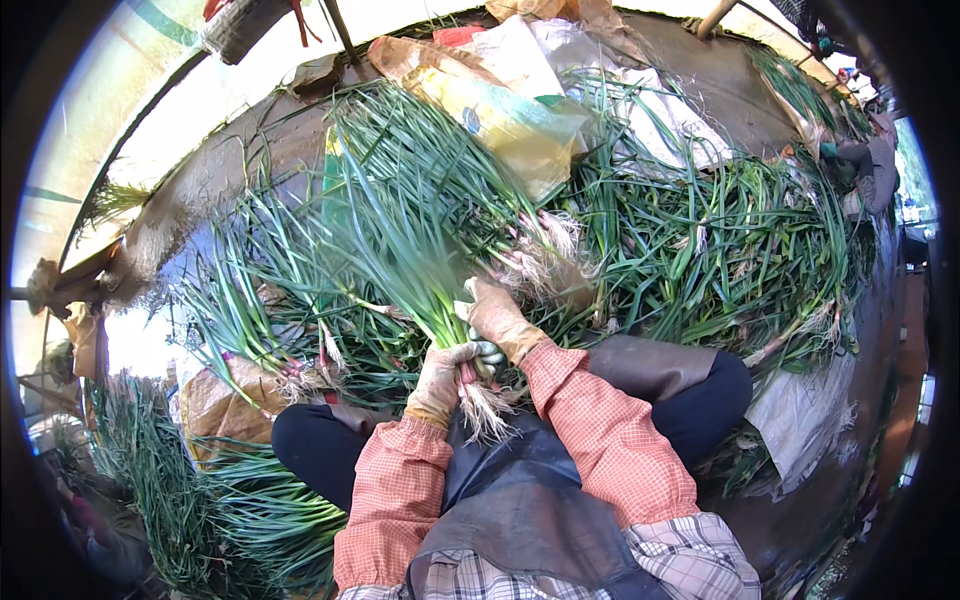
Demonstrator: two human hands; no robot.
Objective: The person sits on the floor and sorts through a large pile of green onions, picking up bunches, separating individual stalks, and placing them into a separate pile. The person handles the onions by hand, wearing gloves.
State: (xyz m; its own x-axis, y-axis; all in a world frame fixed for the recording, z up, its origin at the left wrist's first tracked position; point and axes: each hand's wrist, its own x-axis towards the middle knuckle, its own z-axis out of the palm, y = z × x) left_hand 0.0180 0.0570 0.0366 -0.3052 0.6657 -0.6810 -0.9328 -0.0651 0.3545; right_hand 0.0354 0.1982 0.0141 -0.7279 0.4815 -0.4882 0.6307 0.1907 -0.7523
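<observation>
My left hand (442, 379), in a pale, soiled glove, grips a bunch of what looks like green garlic (442, 307) just above its reddish bulbs. The white roots hang over my dark apron (525, 480), and the long leaves point away from me. My right hand (495, 315), gloved too, is bent against the right side of the stalks above the left hand. Whether its fingers close on any stalk is hidden. Beyond it lies a pile of similar plants (442, 165), with its roots (544, 262) towards me.
Loose leafy plants (720, 247) cover the ground at right. More bundles (277, 510) lie at lower left, near a brown woven sack (229, 397). Plastic sacks (517, 127) lie at the back. A person (870, 172) sits at far right. Translucent sheeting (142, 90) bounds the left side.
</observation>
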